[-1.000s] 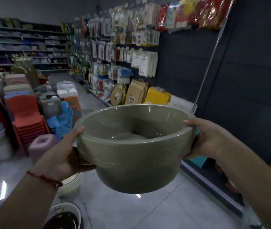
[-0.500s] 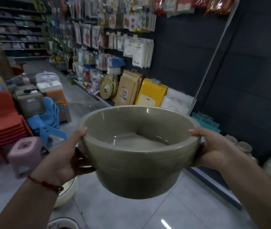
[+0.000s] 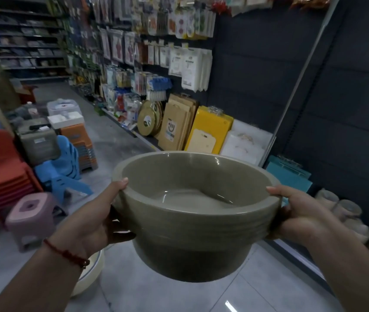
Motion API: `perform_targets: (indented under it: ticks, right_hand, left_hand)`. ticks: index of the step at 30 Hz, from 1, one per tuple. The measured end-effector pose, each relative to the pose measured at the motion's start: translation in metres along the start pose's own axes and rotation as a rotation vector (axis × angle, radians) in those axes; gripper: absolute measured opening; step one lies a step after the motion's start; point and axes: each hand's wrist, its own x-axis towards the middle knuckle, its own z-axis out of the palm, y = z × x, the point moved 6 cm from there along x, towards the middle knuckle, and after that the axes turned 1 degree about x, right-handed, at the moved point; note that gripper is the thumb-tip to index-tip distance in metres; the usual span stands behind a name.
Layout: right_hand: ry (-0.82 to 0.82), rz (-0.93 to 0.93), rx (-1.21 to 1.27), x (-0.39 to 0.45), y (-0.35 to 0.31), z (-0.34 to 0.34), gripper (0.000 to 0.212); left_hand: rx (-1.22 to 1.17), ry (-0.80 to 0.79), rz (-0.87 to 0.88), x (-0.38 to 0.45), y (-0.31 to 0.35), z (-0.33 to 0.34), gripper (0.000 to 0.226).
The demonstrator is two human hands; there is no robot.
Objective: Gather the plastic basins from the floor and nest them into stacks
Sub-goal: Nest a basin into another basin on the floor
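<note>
A nested stack of olive-grey plastic basins [image 3: 192, 239] hangs in the air in front of me, its layered rims showing on the near side. My left hand [image 3: 93, 224] grips its left rim, thumb on top and fingers underneath. My right hand [image 3: 300, 217] grips the right rim the same way. A cream basin [image 3: 89, 275] lies on the floor below my left forearm, mostly hidden by it.
Stacked red [image 3: 1, 167] and blue chairs [image 3: 62, 167] and a pink stool [image 3: 30, 217] stand at the left. A shop shelf with cutting boards [image 3: 208, 131] and hanging goods runs along the right. Grey tiled floor [image 3: 156, 293] lies below.
The view has swung to the right and slightly down. The basin stack sits lower and further right in the frame, still held by both hands.
</note>
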Motion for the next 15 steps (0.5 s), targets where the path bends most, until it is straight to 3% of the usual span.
perform_targets:
  ticks: [10, 15]
  right_hand:
    - [-0.070, 0.029, -0.045, 0.106, -0.102, 0.011, 0.074]
    - [-0.169, 0.046, -0.070, 0.141, -0.142, 0.040, 0.030]
  left_hand:
    - [-0.045, 0.026, 0.038, 0.096, 0.036, 0.070, 0.105]
    - [-0.118, 0.091, 0.079, 0.124, 0.057, 0.084, 0.093]
